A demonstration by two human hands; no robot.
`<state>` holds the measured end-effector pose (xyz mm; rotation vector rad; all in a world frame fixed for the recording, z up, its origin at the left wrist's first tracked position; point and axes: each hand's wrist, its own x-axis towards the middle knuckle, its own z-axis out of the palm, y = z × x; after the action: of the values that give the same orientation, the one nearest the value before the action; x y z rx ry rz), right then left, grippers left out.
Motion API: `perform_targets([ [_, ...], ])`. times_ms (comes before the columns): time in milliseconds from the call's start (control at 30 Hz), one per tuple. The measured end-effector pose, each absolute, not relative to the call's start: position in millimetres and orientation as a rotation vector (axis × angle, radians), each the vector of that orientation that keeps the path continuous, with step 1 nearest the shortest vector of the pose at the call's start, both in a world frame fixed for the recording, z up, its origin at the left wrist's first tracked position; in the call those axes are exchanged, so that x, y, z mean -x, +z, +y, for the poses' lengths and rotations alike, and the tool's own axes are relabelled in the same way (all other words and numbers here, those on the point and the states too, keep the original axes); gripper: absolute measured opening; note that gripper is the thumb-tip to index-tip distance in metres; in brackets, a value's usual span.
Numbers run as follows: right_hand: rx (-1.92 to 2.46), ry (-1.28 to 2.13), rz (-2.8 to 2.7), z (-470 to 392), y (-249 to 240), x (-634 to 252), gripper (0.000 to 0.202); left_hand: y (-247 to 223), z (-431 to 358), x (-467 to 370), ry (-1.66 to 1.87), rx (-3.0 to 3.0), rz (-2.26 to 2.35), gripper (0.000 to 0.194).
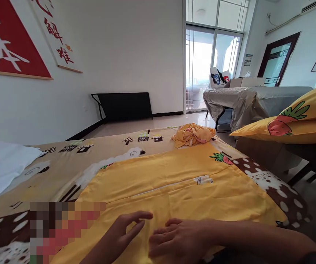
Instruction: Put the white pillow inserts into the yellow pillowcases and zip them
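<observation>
A yellow pillowcase [207, 200] with carrot prints lies spread on the patterned blanket, a long straight seam or slit running across it with a pale edge. Over its near part is my left hand [126, 229], thumb and index finger apart and nothing between them; I cannot tell whether it touches the cloth. Just to its right, my right hand [174, 236] rests palm down on the yellow fabric, fingers stretched out. A crumpled bundle of yellow cloth [193, 135] sits at the pillowcase's far edge. The near left corner is hidden by a pixelated patch.
The beige and brown blanket [70, 156] covers the bed. White bedding [4, 165] lies at the left; a yellow carrot-print pillow [306, 115] is at the right. Beyond stand a plastic-covered table [237, 97] with boxes and a black folded panel [126, 106] against the wall.
</observation>
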<state>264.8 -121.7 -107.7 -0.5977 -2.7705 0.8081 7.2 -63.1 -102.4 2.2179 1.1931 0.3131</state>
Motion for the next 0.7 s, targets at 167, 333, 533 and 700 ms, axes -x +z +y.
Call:
perform_targets([
  [167, 0.395, 1.222, -2.714, -101, -101, -231, 0.041, -125, -35, -33, 0.177, -2.641, 1.231, 0.050],
  [333, 0.941, 0.631, -2.239, -52, -102, -224, 0.044, -146, -16, -57, 0.226, -2.879, 1.188, 0.050],
  [533, 1.581, 0.254, -2.341, -27, -148, -330, 0.052, -146, 19, 32, 0.015, -2.637, 1.669, 0.059],
  [700, 2.032, 0.087, -2.144, -47, -163, -449, 0.054, -160, 42, 158, 0.109, -2.634, 1.858, 0.050],
])
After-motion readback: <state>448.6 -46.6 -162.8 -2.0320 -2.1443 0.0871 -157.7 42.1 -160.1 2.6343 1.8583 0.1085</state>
